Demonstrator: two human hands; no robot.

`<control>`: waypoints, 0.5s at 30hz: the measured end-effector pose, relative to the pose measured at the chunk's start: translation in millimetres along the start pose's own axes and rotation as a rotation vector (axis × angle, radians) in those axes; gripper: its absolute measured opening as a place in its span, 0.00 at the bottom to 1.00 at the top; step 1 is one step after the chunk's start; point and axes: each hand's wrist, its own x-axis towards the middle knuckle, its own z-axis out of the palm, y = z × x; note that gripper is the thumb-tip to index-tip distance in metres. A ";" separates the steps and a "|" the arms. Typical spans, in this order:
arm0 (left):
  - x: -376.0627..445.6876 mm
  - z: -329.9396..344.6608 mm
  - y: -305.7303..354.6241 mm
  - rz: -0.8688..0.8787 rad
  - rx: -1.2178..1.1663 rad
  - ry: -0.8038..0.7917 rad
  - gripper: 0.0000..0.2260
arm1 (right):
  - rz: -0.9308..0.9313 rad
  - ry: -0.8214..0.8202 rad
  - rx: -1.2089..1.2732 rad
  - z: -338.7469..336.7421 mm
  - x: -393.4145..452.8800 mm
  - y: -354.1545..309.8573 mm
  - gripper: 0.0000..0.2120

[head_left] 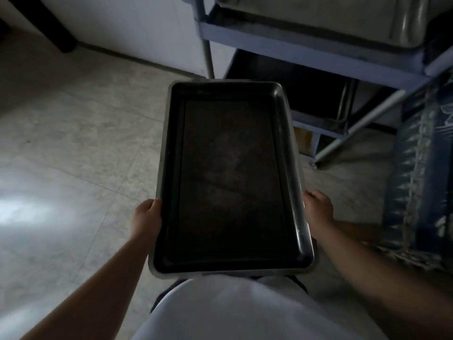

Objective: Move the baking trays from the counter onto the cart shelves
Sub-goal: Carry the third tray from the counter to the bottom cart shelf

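I hold a dark rectangular baking tray [230, 177] level in front of my body, its long side pointing away from me. A grey rim under it suggests a second tray beneath. My left hand [146, 218] grips its left edge near the close end, thumb on the rim. Its right edge is gripped by my right hand [317, 209]. The cart [313, 57] stands ahead to the right, its metal shelves just beyond the tray's far end. A silver tray [326, 18] lies on the upper shelf and a dark tray [291, 87] on a lower shelf.
Pale tiled floor [73, 143] spreads to the left and under the tray. A white wall or cabinet front [127, 25] runs along the back. A blue patterned cloth [421, 168] hangs at the right beside the cart's slanted leg [355, 126].
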 end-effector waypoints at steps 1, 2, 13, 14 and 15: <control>7.0 5.7 4.8 0.012 0.023 -0.015 0.20 | 0.011 0.022 -0.004 0.0 2.1 4.5 0.16; 13.4 11.2 9.2 0.018 0.034 -0.030 0.20 | 0.018 0.035 -0.012 0.1 4.0 8.1 0.17; 87.9 73.6 32.8 0.028 0.097 -0.232 0.20 | 0.212 0.043 0.056 16.3 27.2 44.2 0.11; 96.2 78.8 35.3 0.037 0.109 -0.243 0.20 | 0.225 0.043 0.033 19.7 31.1 47.3 0.11; 105.5 84.6 36.6 0.049 0.124 -0.250 0.20 | 0.244 0.057 0.032 23.4 34.2 49.8 0.10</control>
